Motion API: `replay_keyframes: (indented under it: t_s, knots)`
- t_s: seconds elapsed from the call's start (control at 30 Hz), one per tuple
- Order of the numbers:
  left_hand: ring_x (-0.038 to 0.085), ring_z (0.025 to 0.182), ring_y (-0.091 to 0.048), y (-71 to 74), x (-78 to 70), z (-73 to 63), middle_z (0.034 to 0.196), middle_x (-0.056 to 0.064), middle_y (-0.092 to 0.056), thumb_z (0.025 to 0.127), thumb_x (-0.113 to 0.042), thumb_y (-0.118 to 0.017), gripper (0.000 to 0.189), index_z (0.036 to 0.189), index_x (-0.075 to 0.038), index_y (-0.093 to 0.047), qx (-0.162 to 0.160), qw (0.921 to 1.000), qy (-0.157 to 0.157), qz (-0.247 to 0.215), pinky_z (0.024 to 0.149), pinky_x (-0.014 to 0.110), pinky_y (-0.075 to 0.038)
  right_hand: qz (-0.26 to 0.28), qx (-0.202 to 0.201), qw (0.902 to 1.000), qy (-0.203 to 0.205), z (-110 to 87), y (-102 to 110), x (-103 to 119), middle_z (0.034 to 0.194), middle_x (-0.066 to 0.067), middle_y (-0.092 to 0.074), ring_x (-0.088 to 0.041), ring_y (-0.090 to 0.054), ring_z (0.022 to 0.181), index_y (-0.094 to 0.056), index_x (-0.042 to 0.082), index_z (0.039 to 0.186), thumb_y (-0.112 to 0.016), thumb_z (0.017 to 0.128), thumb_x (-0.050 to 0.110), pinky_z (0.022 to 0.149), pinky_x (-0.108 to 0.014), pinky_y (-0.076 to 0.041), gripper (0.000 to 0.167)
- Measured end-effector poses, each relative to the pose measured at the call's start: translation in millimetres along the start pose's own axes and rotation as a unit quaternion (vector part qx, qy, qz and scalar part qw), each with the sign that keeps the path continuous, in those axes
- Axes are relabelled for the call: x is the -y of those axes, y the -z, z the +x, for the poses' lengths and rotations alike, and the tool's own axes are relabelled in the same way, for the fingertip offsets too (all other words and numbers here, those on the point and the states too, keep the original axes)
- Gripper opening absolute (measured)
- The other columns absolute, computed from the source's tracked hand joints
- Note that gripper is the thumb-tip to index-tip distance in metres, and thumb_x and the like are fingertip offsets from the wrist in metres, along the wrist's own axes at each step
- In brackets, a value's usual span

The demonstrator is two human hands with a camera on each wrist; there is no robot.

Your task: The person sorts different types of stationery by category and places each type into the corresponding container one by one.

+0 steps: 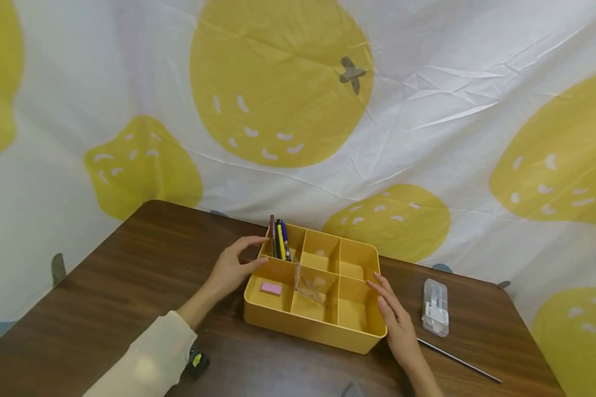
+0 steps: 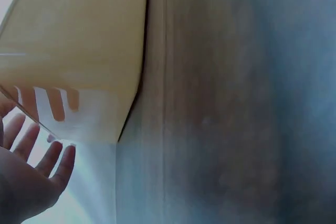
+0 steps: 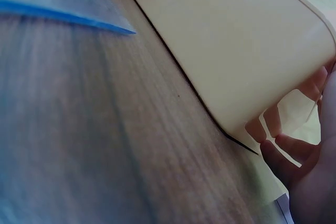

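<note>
A yellow six-compartment organizer box [image 1: 308,328] sits on the dark wooden table. At its left end is my left hand [image 1: 232,266], thumb and fingers spread, fingertips right at the side wall in the left wrist view. My right hand [image 1: 398,326] lies along the right end, its fingertips at the rim and outer wall. Several pens [image 1: 280,241] lean upright in the back left compartment. Below them, a pink eraser [image 1: 271,288] lies in the front left one. Clear triangular rulers [image 1: 309,291] stand tilted in the front middle compartment. The other compartments hold nothing visible.
To the right of the box lies a clear plastic case [image 1: 435,309], with a thin dark rod [image 1: 459,361] in front of it. A black object with a yellow-green mark [image 1: 197,361] shows beside the left sleeve. Behind the table [image 1: 129,275] hangs a lemon-patterned cloth [image 1: 288,182].
</note>
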State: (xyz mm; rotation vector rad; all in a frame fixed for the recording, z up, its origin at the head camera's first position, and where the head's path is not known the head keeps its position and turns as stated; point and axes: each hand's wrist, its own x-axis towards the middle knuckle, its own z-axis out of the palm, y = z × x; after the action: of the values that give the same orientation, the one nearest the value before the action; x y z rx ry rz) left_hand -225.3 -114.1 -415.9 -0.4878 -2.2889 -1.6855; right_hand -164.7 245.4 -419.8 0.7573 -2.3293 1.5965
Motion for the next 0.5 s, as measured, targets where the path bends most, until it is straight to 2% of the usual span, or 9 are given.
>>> replay_keyframes:
  t_s: [0.13, 0.33, 0.5]
  knots:
    - [0.029, 0.127, -0.045, -2.2, -0.9, -5.1, 0.134, 0.007, -0.055, 0.088, -0.023, -0.072, 0.046, 0.13, -0.01, -0.059, 0.046, 0.9986, -0.008, 0.025, 0.102, 0.055, -0.034, -0.006, -0.007, 0.9999, -0.014, -2.0, 1.2, 0.6, 0.151, -0.026, -0.024, -0.034, -0.014, 0.142, -0.047, -0.007, 0.136, -0.033, 0.103, -0.001, 0.107, -0.013, -0.02, 0.036]
    - [0.029, 0.131, -0.041, -4.8, -0.5, -12.7, 0.139, 0.006, -0.05, 0.087, -0.024, -0.072, 0.051, 0.133, -0.01, -0.056, 0.085, 0.9955, -0.026, 0.032, 0.104, 0.055, -0.032, -0.013, -0.009, 0.9998, -0.013, -1.5, 2.5, -5.3, 0.151, -0.025, -0.025, -0.039, -0.014, 0.14, -0.046, -0.009, 0.135, -0.033, 0.102, -0.002, 0.108, -0.014, -0.019, 0.036]
    - [0.029, 0.135, -0.035, -4.6, 1.6, -22.3, 0.144, 0.006, -0.045, 0.088, -0.02, -0.07, 0.049, 0.133, -0.006, -0.055, 0.094, 0.9944, -0.046, 0.018, 0.107, 0.056, -0.026, -0.008, -0.003, 0.9999, -0.013, -2.9, 3.4, -21.3, 0.153, -0.02, -0.025, -0.028, -0.013, 0.143, -0.047, -0.002, 0.138, -0.033, 0.103, -0.001, 0.108, -0.014, -0.018, 0.038]
